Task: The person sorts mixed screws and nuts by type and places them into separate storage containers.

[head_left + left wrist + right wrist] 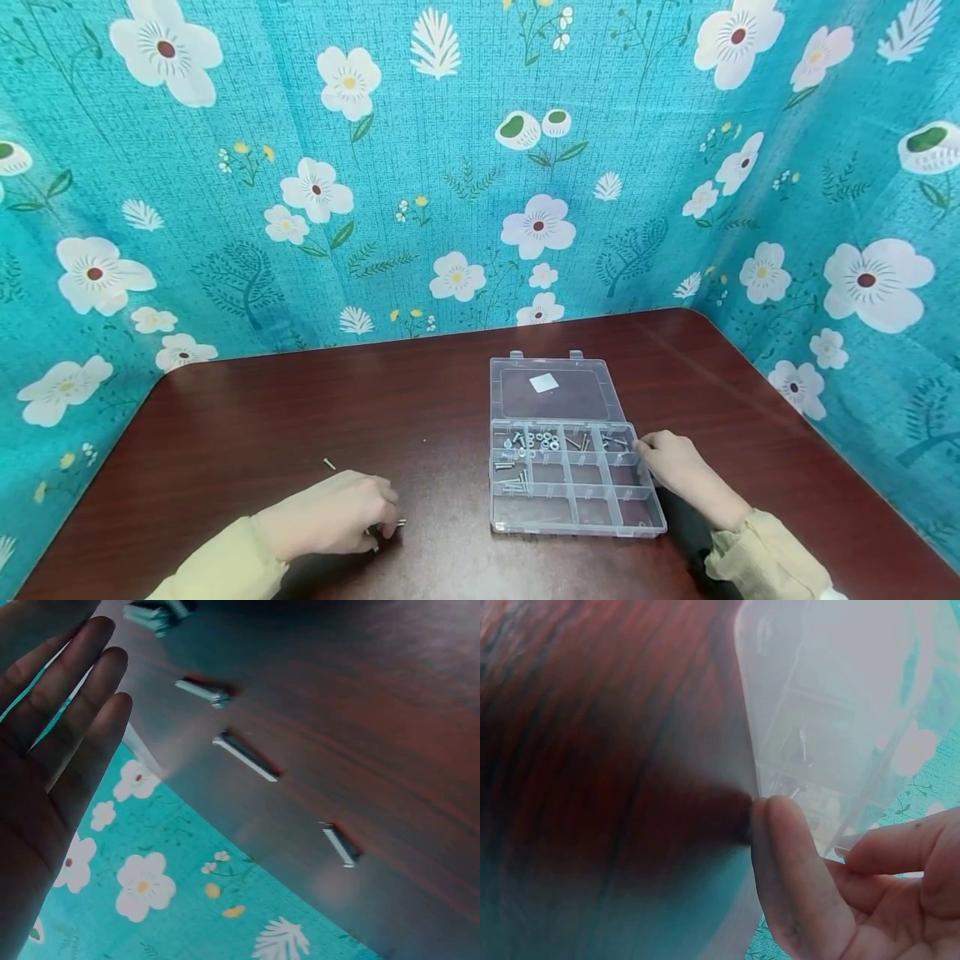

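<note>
A clear plastic compartment box (577, 529) lies with its lid (555, 396) folded back, away from me. Screws (517, 483) and nuts or washers (547, 440) fill some of its compartments. At the box's right wall, my right hand (678, 468) grips the rim between thumb and fingers; the right wrist view shows fingertips against the clear wall (780, 712). To the left of the box, my left hand (345, 510) is low over loose screws (401, 522). Its fingers (82, 712) look fairly straight in the left wrist view, beside several screws (247, 759) on the table.
One more loose screw (330, 463) lies just beyond my left hand. The dark reddish-brown table (247, 417) has rounded far corners. A turquoise flowered cloth (450, 208) hangs behind it and along both sides. A white label (543, 382) is on the lid.
</note>
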Demonstrator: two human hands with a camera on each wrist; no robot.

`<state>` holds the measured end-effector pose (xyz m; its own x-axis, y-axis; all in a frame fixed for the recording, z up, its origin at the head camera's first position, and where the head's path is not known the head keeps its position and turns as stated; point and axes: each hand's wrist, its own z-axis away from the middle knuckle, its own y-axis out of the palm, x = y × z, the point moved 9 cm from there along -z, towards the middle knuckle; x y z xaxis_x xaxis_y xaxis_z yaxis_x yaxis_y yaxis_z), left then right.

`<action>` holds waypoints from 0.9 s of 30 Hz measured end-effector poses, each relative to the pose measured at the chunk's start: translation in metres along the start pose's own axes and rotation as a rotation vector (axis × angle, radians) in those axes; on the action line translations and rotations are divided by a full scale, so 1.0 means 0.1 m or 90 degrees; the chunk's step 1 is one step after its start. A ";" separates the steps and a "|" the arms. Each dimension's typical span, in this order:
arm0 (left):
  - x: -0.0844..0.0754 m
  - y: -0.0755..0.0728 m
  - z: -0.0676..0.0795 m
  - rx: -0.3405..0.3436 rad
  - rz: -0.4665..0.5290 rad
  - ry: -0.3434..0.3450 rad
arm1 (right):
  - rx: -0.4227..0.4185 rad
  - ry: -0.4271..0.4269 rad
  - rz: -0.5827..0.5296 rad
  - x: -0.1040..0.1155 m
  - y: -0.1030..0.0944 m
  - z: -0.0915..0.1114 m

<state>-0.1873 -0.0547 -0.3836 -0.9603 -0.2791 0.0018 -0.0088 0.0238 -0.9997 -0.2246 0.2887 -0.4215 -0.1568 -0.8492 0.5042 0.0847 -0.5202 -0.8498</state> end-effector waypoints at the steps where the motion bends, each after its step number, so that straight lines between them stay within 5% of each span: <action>1: 0.00 0.00 0.02 -0.008 0.000 0.001 | 0.000 0.000 0.000 0.00 0.00 0.00; 9: 0.00 0.10 0.12 -0.055 0.022 0.009 | 0.001 0.002 -0.018 -0.01 0.00 0.00; 16: 0.02 0.18 0.10 -0.030 0.049 -0.036 | 0.012 0.011 -0.011 -0.02 0.02 -0.01; 27: 0.28 0.15 0.02 -0.047 0.445 -0.182 | 0.009 0.013 -0.015 0.00 0.01 0.00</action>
<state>-0.2141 -0.0641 -0.3989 -0.6392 -0.4132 -0.6486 0.5472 0.3483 -0.7611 -0.2242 0.2885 -0.4221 -0.1787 -0.8344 0.5214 0.0950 -0.5421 -0.8349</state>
